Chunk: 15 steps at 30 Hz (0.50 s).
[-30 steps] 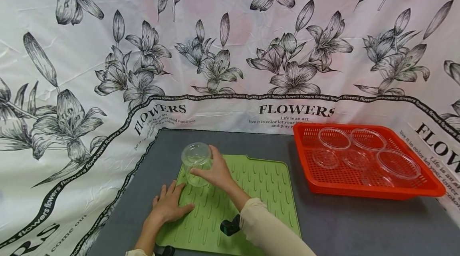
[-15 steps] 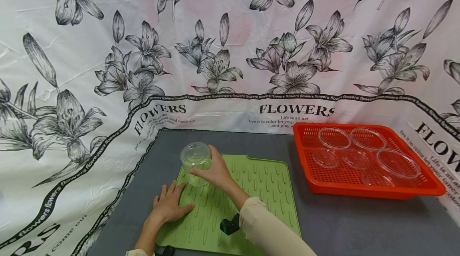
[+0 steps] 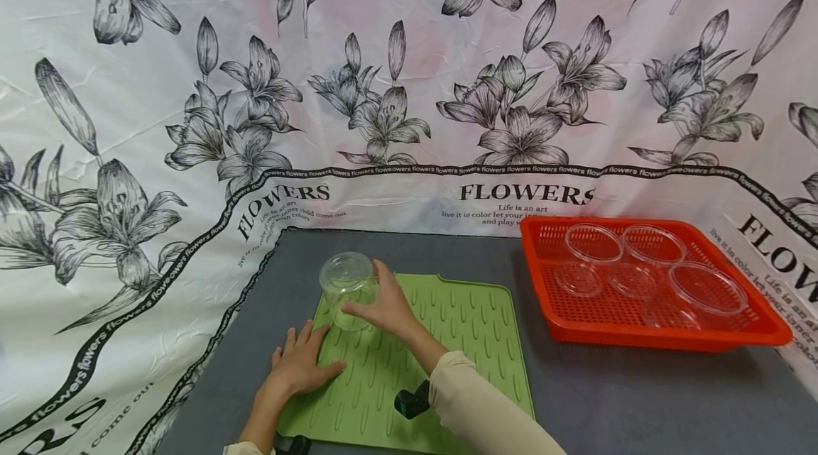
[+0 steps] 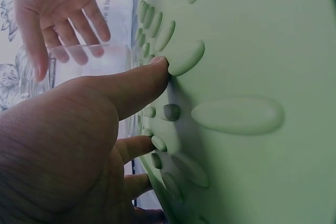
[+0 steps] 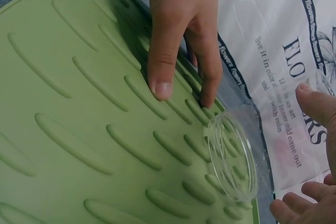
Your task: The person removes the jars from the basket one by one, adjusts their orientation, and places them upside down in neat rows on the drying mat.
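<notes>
A clear plastic cup (image 3: 345,279) stands at the far left corner of the green ribbed mat (image 3: 441,355); I cannot tell which end is up. My right hand (image 3: 391,307) is at the cup's right side, thumb in front and fingers behind, loosely spread around it. In the left wrist view, fingers of the right hand (image 4: 63,14) show partly through the clear wall (image 4: 115,59). Any contact is hard to make out. My left hand (image 3: 299,363) rests on the mat's left edge with fingers spread, nearer than the cup (image 5: 231,156).
An orange-red perforated basket (image 3: 639,338) stands at the right with several clear round cups (image 3: 706,292) in it. The grey table (image 3: 607,398) meets a white flower-printed cloth (image 3: 409,121) at the back and left. Dark wrist cameras (image 3: 412,399) sit on both wrists.
My right hand has shifted very slightly right, its thumb drawing a little off the cup's near side. The left hand and the basket stay put.
</notes>
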Motion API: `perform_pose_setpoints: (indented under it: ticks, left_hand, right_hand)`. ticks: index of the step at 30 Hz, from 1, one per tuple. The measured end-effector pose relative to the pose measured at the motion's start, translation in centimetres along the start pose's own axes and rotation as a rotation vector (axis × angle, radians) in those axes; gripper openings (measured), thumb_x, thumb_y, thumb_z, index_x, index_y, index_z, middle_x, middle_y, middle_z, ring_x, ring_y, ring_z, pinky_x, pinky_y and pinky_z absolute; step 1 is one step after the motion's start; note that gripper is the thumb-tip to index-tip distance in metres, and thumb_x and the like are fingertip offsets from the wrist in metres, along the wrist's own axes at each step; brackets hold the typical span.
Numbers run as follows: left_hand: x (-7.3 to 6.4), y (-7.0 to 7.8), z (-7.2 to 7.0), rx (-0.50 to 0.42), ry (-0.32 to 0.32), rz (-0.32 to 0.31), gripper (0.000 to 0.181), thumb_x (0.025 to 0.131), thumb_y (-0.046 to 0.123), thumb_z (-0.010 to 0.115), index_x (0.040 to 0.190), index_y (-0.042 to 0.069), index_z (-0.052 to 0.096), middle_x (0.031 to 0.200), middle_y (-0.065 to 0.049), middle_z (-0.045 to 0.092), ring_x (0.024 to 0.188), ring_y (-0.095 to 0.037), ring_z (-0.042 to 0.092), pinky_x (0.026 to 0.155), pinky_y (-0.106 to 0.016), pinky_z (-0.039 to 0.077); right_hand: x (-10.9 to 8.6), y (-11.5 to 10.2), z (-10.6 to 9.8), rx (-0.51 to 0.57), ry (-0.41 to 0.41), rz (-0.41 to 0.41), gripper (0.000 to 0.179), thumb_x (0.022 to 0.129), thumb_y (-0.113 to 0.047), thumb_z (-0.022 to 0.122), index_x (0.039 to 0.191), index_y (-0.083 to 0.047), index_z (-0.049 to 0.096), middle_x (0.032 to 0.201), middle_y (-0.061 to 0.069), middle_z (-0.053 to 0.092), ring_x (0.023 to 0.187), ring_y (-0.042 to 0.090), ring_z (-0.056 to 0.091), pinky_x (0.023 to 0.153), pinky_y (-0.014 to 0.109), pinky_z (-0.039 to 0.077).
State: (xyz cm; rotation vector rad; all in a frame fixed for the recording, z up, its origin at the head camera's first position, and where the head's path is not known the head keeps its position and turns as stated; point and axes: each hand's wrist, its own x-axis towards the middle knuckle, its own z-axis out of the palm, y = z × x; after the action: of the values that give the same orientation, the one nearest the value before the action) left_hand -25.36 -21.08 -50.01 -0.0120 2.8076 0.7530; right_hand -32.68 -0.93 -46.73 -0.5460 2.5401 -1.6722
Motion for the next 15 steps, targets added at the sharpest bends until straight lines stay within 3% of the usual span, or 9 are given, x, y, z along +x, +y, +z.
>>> perform_pose_setpoints:
  ticks: [7,15]
  left_hand:
    - [-0.2,0.5,-0.4,0.018,-0.007,-0.001,0.088,0.089,0.053,0.073,0.156,0.008,0.038,0.166,-0.03,0.017,0.15,-0.062,0.007,0.11,-0.084,0.012]
    - [0.7,-1.0,0.6,0.018,0.015,0.014,0.096,0.086,0.067,0.069,0.157,0.01,0.038,0.167,-0.028,0.017,0.151,-0.06,0.005,0.11,-0.085,0.01]
  right_hand:
    - [-0.5,0.0,-0.5,0.002,-0.009,0.043,0.102,0.086,-0.032,0.083,0.162,-0.006,0.021,0.162,0.021,0.035,0.145,0.042,0.041,0.111,0.061,0.043]
    - [-1.3,0.5,-1.6,0.03,-0.043,0.088,0.097,0.087,-0.03,0.081,0.162,-0.006,0.023,0.161,0.023,0.037,0.146,0.046,0.039,0.11,0.061,0.044]
